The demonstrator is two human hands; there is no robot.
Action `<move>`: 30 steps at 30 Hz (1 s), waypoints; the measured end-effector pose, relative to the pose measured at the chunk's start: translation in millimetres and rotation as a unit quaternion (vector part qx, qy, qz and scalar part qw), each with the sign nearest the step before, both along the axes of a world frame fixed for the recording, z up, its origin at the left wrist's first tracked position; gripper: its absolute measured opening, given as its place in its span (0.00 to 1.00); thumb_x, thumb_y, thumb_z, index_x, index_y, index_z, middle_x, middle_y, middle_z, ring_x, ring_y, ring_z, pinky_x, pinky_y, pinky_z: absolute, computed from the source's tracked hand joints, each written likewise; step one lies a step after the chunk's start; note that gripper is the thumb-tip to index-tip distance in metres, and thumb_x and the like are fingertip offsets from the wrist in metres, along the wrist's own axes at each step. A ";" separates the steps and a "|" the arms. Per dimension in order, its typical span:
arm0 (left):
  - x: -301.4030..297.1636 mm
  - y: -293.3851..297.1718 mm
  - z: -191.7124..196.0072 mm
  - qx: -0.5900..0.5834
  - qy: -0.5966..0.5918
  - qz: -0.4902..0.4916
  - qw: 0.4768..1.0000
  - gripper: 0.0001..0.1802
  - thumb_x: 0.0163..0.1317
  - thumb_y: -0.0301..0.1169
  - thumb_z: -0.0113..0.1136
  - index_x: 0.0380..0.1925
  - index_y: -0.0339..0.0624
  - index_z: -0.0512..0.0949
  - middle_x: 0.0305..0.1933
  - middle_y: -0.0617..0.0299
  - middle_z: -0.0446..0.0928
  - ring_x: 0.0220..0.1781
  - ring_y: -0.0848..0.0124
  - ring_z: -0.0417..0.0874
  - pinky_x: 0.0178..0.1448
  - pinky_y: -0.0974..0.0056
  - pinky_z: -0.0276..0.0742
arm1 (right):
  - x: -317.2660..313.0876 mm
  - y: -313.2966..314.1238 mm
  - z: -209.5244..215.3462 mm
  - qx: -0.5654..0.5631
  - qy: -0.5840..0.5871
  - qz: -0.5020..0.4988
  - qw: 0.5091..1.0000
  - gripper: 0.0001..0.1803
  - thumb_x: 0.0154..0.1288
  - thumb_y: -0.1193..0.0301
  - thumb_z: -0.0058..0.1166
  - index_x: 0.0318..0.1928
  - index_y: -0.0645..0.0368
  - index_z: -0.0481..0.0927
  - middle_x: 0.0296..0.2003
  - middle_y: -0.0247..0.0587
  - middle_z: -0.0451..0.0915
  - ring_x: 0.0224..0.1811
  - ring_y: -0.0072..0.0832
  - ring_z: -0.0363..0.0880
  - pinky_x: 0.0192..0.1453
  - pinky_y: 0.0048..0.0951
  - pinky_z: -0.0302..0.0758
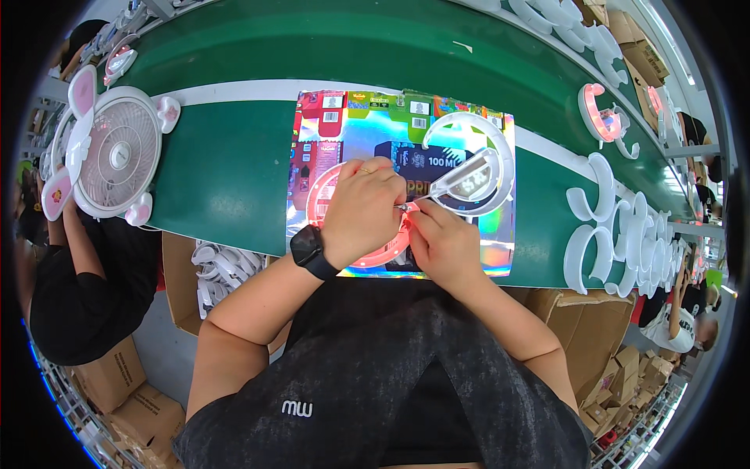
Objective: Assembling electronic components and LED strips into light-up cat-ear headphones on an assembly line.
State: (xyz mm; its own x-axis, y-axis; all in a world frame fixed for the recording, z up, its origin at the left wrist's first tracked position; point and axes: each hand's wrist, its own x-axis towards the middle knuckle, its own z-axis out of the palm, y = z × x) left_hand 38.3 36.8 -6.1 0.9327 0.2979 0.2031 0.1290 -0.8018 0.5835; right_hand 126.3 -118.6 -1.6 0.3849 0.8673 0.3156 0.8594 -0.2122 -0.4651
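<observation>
A pink plastic ring lies on a shiny sheet of colourful printed card. My left hand, with a black watch on the wrist, covers much of the ring and is closed, its fingertips gripping the ring's right side. Close against them, my right hand pinches at the same spot; what lies between its fingers is too small and hidden to name. From there a white curved plastic housing with a grey-white inner piece extends to the upper right, resting on the card.
Several white curved housings stand on the green belt to the right. A white fan with pink-lined ears stands left, beside a co-worker's arm. A pink-and-white part sits far right. Below are a box of white parts and cartons.
</observation>
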 end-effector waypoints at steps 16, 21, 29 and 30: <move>-0.4 3.0 -9.8 -0.056 -0.015 -0.022 0.998 0.15 0.43 0.23 0.60 0.36 0.45 0.80 0.46 0.56 0.79 0.65 0.55 0.70 0.68 0.52 0.57 | 4.5 -10.2 -19.7 0.046 -0.064 0.055 0.995 0.15 0.52 0.69 0.62 0.41 0.59 0.81 0.45 0.41 0.79 0.37 0.33 0.80 0.37 0.33 0.78; 0.7 -1.4 -9.6 -0.011 -0.017 -0.020 1.000 0.18 0.43 0.24 0.62 0.39 0.46 0.80 0.45 0.61 0.80 0.67 0.58 0.70 0.67 0.51 0.57 | 3.5 -9.0 -19.0 0.020 -0.113 0.052 0.992 0.15 0.53 0.68 0.61 0.42 0.59 0.80 0.46 0.42 0.79 0.37 0.33 0.79 0.36 0.34 0.77; -6.1 -1.9 -7.8 0.041 0.002 -0.006 0.999 0.12 0.45 0.26 0.61 0.32 0.47 0.85 0.39 0.63 0.80 0.63 0.57 0.74 0.66 0.49 0.61 | 30.1 -40.2 17.7 0.053 -0.044 0.014 0.998 0.15 0.53 0.73 0.65 0.44 0.56 0.82 0.46 0.44 0.82 0.41 0.40 0.84 0.42 0.34 0.81; -7.3 -2.1 -7.4 0.040 -0.001 -0.005 0.999 0.12 0.45 0.26 0.61 0.32 0.47 0.85 0.39 0.63 0.80 0.63 0.57 0.74 0.66 0.49 0.61 | 54.1 -58.6 14.6 0.062 -0.141 -0.067 0.986 0.17 0.53 0.74 0.64 0.46 0.57 0.81 0.45 0.44 0.82 0.43 0.41 0.83 0.42 0.35 0.81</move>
